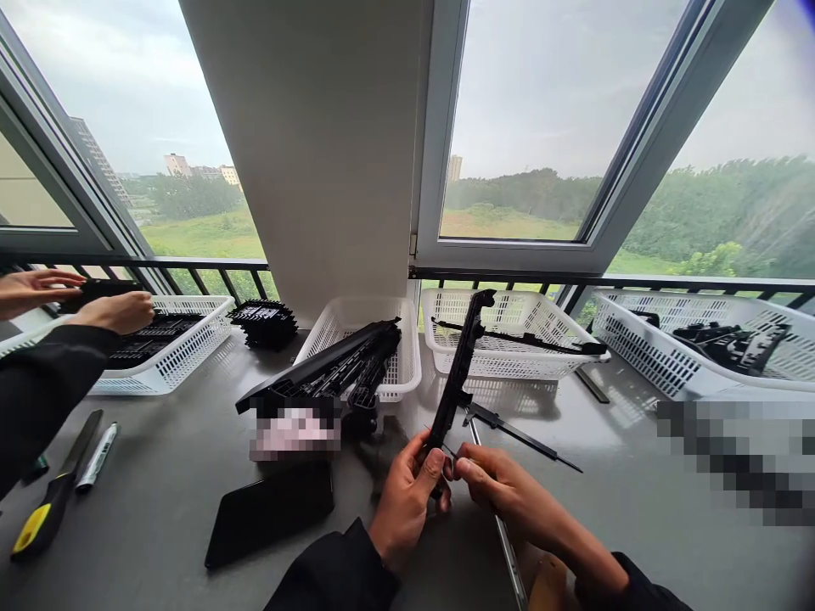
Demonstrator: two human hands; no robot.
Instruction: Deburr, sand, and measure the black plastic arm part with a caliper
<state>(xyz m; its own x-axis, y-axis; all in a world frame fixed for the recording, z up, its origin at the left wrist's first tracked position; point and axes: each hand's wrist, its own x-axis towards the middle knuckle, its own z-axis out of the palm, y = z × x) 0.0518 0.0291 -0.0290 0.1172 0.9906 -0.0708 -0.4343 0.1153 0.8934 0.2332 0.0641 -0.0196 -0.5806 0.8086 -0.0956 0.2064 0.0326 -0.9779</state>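
Note:
My left hand (407, 496) is closed round the lower end of a long, narrow black plastic part (463, 356), which stands tilted up and to the right. My right hand (500, 482) is beside that lower end, its thumb and forefinger pinched together. A thin dark sliver shows at the right fingertips, too small to name. Behind my right hand lies a black caliper (519, 434). Beneath my right hand, a slim metal strip (509, 556) runs toward me, with a tan rounded object (548, 584) next to it.
Several long black parts (337, 365) rest across a white basket (411, 373). Another basket (509, 365) carries a long black strip; a right basket (637, 348) holds black parts. A phone (273, 518), knife (57, 501) and marker (98, 458) lie left. A co-worker's hands (115, 312) handle a black piece.

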